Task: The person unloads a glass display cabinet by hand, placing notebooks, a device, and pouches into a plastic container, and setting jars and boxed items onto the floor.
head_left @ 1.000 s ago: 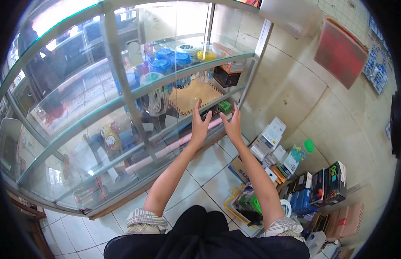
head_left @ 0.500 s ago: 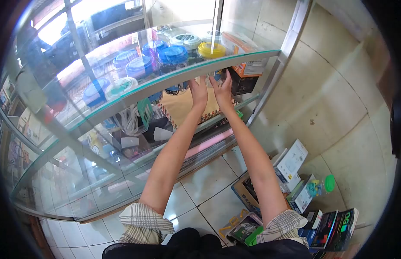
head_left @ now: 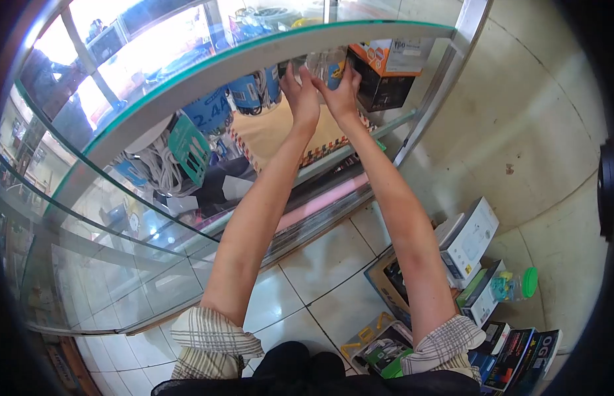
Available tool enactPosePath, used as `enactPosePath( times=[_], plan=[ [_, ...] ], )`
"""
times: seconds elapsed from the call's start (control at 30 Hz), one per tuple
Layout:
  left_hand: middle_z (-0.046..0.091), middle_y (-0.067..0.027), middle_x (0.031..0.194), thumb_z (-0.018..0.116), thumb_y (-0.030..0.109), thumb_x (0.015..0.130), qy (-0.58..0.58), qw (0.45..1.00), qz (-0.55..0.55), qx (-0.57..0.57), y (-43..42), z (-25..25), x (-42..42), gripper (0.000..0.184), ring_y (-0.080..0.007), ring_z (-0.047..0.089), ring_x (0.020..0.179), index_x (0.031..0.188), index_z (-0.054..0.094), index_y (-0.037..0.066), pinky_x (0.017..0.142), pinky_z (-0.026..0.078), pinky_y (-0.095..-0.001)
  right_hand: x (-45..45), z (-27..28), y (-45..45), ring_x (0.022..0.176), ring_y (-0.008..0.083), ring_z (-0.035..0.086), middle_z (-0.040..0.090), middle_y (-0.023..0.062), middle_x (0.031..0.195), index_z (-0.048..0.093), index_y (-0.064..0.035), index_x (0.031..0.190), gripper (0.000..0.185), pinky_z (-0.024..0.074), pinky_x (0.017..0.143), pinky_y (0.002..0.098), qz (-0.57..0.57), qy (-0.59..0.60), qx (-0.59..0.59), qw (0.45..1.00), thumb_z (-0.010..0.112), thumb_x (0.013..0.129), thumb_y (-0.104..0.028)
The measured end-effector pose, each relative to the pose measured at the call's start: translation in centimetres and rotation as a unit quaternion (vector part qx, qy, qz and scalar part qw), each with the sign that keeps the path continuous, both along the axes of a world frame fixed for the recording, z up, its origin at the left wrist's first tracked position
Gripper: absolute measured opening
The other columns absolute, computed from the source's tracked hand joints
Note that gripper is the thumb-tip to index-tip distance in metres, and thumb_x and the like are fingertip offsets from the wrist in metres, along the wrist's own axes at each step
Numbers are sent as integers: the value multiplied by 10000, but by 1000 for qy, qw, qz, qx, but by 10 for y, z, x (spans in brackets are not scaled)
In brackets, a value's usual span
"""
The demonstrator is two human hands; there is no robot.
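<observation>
Inside the glass display case, a clear plastic jar (head_left: 327,61) with a yellow and blue label stands between my two hands. My left hand (head_left: 303,96) is wrapped round its left side, while my right hand (head_left: 341,94) curls round the right side, the thumbs close together in front. Both hands are closed on it, though the far fingertips are partly hidden. Beneath my wrists lies a brown envelope (head_left: 271,129) with a striped border. Left of my left hand are blue-labelled jars with dark cables (head_left: 246,92). A black box (head_left: 384,86) under an orange and white box (head_left: 396,56) is right of my right hand.
The glass shelf edge (head_left: 254,49) runs just above my hands. White cables (head_left: 167,158) and a green packet (head_left: 189,150) are on the left of the lower shelf. Boxes (head_left: 471,241) and a green-lidded jar (head_left: 511,285) stand on the floor by the wall.
My view has come closer and lower to the shelf, showing the jar between my hands. My fingers, spread apart earlier, are now round the jar.
</observation>
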State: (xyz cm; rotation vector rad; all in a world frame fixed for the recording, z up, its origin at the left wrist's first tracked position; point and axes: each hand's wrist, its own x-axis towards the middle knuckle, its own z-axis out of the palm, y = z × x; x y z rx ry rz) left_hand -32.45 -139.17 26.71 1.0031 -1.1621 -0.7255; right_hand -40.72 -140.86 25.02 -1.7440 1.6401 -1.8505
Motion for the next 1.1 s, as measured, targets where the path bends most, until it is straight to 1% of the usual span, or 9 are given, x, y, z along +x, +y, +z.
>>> enactPosePath(
  times=[0.17, 0.27, 0.33, 0.67, 0.7, 0.8, 0.83, 0.93, 1.1],
  plan=[
    [320, -232, 1260, 390, 323, 918, -19, 999, 22, -21, 8, -2, -4, 526, -355, 316, 1197, 1286, 310, -44, 998, 260, -396, 0, -2, 21, 1074, 402, 338, 318, 239, 1162, 258, 56, 1279, 970, 275, 940, 466, -29, 14, -34, 999, 742, 617, -463],
    [345, -250, 1270, 390, 314, 920, 18, 999, -14, -41, 16, -9, -9, 518, -349, 341, 1194, 1278, 316, -52, 996, 269, -385, 0, 6, 46, 1105, 393, 352, 340, 250, 1184, 275, 54, 1255, 923, 285, 949, 452, -17, -45, -8, 999, 758, 617, -404],
    [359, -251, 1271, 393, 312, 920, 33, 997, -53, -43, 37, -5, -6, 515, -341, 355, 1192, 1277, 320, -52, 997, 271, -377, -3, 6, 59, 1135, 371, 374, 370, 258, 1206, 265, 48, 1262, 912, 301, 956, 428, 69, -124, -21, 990, 774, 610, -337],
    [387, -196, 1288, 443, 269, 917, 57, 979, -193, -24, 177, -4, 9, 488, -268, 365, 1212, 1271, 339, -51, 1007, 268, -345, 9, 11, 222, 1170, 342, 360, 364, 224, 1234, 253, 43, 1283, 903, 299, 979, 408, -74, -78, -2, 994, 788, 610, -233],
    [389, -190, 1288, 450, 263, 915, 55, 978, -202, -23, 191, -7, 8, 486, -262, 369, 1209, 1272, 341, -48, 1008, 266, -345, 7, 6, 238, 1154, 279, 412, 350, 206, 1271, 244, 62, 1299, 935, 336, 970, 355, -90, -66, 12, 994, 795, 620, -270],
    [394, -177, 1287, 464, 254, 911, 67, 968, -243, -8, 230, -17, 13, 484, -251, 375, 1204, 1279, 341, -35, 1007, 270, -344, 7, -4, 284, 1151, 272, 413, 356, 192, 1261, 247, 61, 1297, 919, 351, 958, 351, -101, -78, 8, 992, 791, 632, -267],
    [395, -172, 1287, 463, 255, 911, 71, 963, -261, -1, 243, -18, 13, 483, -250, 374, 1205, 1285, 339, -25, 1004, 275, -342, 8, -4, 299, 1162, 332, 375, 361, 210, 1226, 262, 43, 1289, 924, 305, 981, 384, -94, -126, 8, 988, 800, 599, -253],
    [395, -161, 1292, 467, 252, 909, 85, 951, -295, -25, 262, -23, 11, 476, -251, 374, 1207, 1297, 346, 6, 996, 291, -337, 1, -5, 329, 1162, 321, 378, 375, 207, 1215, 269, 43, 1285, 916, 312, 977, 378, -140, -74, 4, 987, 800, 603, -262],
    [385, -158, 1301, 488, 242, 898, 16, 937, -344, -51, 284, -8, 6, 483, -261, 374, 1211, 1312, 350, 35, 997, 303, -340, -20, 10, 365, 1154, 265, 406, 366, 179, 1250, 256, 46, 1296, 901, 364, 955, 359, -146, -52, 1, 988, 792, 632, -243]
  ],
)
